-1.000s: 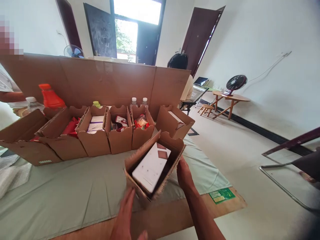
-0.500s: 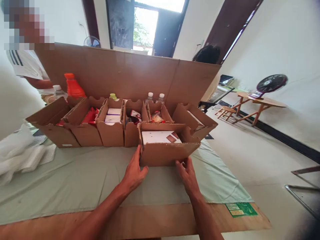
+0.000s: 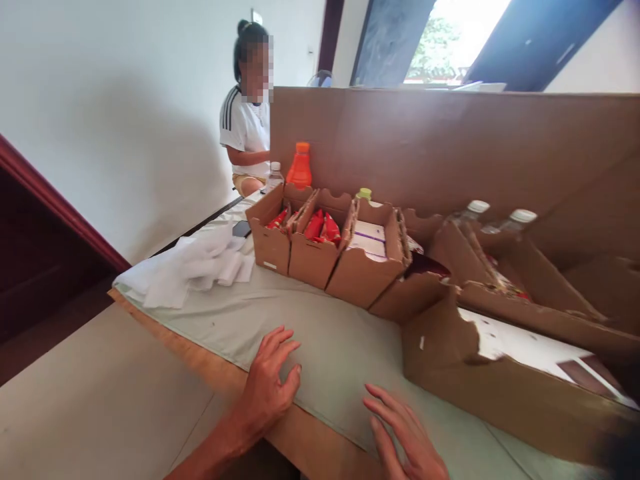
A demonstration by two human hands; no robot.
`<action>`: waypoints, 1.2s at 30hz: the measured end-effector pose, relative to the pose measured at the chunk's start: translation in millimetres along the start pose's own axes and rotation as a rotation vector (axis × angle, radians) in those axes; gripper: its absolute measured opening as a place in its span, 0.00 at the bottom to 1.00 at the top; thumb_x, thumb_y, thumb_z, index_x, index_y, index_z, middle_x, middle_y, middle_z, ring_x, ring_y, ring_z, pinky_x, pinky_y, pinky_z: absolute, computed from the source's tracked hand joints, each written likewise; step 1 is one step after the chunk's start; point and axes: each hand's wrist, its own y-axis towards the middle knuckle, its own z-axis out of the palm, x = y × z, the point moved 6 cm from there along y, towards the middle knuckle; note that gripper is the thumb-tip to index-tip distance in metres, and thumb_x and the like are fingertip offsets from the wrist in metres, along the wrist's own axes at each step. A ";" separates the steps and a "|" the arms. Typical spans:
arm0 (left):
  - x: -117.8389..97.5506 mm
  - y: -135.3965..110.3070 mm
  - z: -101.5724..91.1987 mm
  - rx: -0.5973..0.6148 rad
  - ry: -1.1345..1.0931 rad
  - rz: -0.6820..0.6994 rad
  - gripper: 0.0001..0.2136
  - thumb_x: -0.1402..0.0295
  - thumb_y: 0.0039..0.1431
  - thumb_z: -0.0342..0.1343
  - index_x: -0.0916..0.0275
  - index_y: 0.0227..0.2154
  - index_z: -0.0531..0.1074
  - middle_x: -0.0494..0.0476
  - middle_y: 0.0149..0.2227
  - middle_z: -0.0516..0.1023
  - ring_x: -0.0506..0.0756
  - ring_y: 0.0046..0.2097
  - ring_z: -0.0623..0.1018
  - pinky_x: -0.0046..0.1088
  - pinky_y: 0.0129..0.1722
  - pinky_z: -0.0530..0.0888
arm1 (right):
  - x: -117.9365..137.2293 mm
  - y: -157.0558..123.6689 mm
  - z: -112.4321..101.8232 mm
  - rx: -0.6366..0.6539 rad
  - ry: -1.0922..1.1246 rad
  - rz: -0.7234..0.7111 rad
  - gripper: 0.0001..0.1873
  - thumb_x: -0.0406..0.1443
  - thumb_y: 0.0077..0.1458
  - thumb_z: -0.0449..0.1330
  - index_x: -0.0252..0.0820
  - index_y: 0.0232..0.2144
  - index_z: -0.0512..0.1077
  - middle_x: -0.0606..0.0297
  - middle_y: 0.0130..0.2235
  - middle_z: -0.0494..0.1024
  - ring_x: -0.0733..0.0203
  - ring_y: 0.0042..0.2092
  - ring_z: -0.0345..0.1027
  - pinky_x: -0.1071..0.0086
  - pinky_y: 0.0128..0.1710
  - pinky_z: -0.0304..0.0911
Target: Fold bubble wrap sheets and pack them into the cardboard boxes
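Two empty hands on my feed, left hand (image 3: 273, 377) and right hand (image 3: 407, 437), were apart, fingers spread, before the box row (image 3: 367, 280); the front box (image 3: 500, 393) sat crosswise before its right half, presumably keeping the white carton (image 3: 520, 347) contained.

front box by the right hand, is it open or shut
Open. The front box has no cover over the part of its top in view, and the white pack inside shows.

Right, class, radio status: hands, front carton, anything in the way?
Left hand open, empty; right hand likewise. Front carton upright, white pack inside. Row of cartons close behind.
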 end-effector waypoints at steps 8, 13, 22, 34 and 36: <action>15.2 -23.8 -20.8 -0.228 -0.005 0.141 0.19 0.83 0.53 0.51 0.60 0.44 0.74 0.65 0.50 0.80 0.64 0.60 0.75 0.49 0.54 0.78 | 101.8 201.4 146.2 0.310 0.067 -0.281 0.12 0.26 0.63 0.56 0.41 0.42 0.78 0.57 0.48 0.82 0.53 0.49 0.73 0.59 0.50 0.70; 14.7 -18.6 -25.3 -0.272 -0.053 0.179 0.18 0.84 0.52 0.50 0.61 0.43 0.73 0.65 0.46 0.79 0.64 0.57 0.76 0.46 0.50 0.80 | 149.5 271.4 243.5 0.444 0.050 -0.336 0.12 0.28 0.59 0.62 0.42 0.44 0.78 0.55 0.51 0.80 0.48 0.52 0.70 0.54 0.52 0.66; 36.3 -25.9 -23.2 -0.333 -0.275 -0.004 0.18 0.80 0.57 0.51 0.58 0.47 0.75 0.64 0.51 0.79 0.63 0.56 0.77 0.46 0.55 0.76 | 138.4 272.9 219.1 0.307 0.214 -0.131 0.10 0.33 0.65 0.57 0.44 0.43 0.78 0.58 0.52 0.80 0.53 0.52 0.71 0.58 0.54 0.60; -10.7 -35.9 6.2 0.132 -1.309 -0.561 0.28 0.53 0.52 0.67 0.62 0.53 0.73 0.65 0.52 0.79 0.68 0.57 0.75 0.44 0.56 0.72 | 47.3 15.5 92.2 -0.042 1.180 1.114 0.23 0.51 0.49 0.70 0.44 0.41 0.76 0.65 0.31 0.79 0.61 0.29 0.68 0.70 0.29 0.64; -21.3 -44.4 18.9 0.149 -1.266 -0.660 0.26 0.56 0.51 0.68 0.62 0.50 0.74 0.64 0.49 0.80 0.66 0.54 0.77 0.41 0.53 0.73 | 50.5 0.7 79.8 0.040 1.128 1.088 0.21 0.52 0.54 0.67 0.43 0.40 0.77 0.65 0.31 0.79 0.61 0.29 0.68 0.69 0.29 0.64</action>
